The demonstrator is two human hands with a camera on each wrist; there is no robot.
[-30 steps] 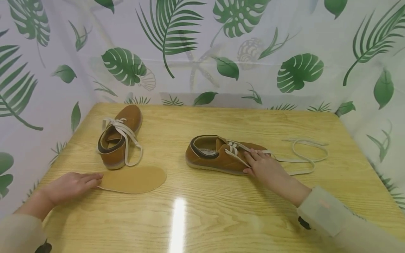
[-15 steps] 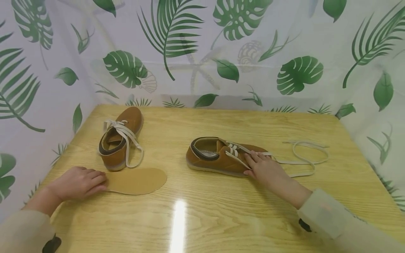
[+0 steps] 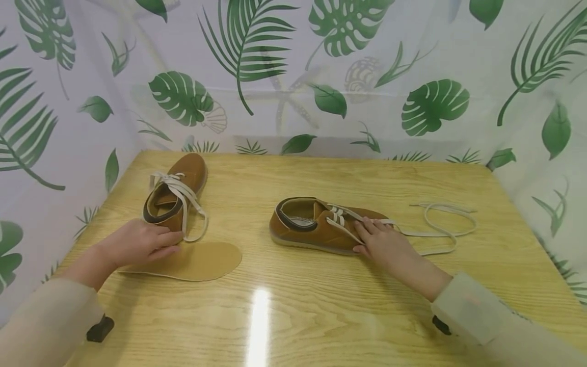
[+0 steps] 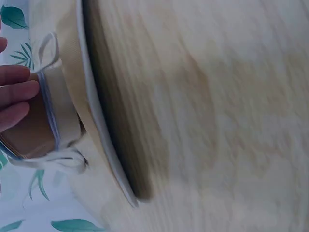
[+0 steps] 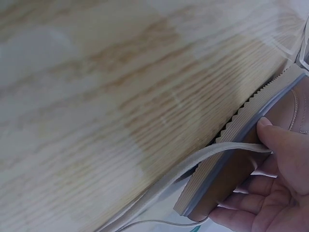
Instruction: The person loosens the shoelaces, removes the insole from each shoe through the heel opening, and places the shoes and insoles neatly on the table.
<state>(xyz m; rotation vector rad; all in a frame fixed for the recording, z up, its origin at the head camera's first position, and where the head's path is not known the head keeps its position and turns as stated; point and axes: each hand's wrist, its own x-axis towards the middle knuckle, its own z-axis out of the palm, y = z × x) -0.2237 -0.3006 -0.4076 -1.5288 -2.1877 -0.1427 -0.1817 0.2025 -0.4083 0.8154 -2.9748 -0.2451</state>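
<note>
My left hand point(image 3: 139, 243) hovers over the rear part of a tan insole point(image 3: 211, 260), with its fingertips at the heel of a brown lace-up shoe point(image 3: 191, 171). In the left wrist view, the loosely extended fingers point(image 4: 19, 90) lie in front of that shoe's heel; contact cannot be told. The insole point(image 4: 77, 63) shows edge-on there. On the right, a second brown shoe point(image 3: 293, 235) lies with its toe pointing right. My right hand point(image 3: 387, 245) holds its front part, thumb on the near side and fingers over the toe.
Loose cream laces point(image 3: 451, 206) trail across the wooden table point(image 3: 321, 311) beyond the right shoe's toe. The left shoe's lace point(image 3: 202, 232) loops down beside its heel. A leaf-patterned white cloth point(image 3: 284, 117) stands behind the table and along its sides.
My left hand has left the insole's heel end and moved right and away from me, up to the left shoe's heel. The insole and the right hand have stayed in place.
</note>
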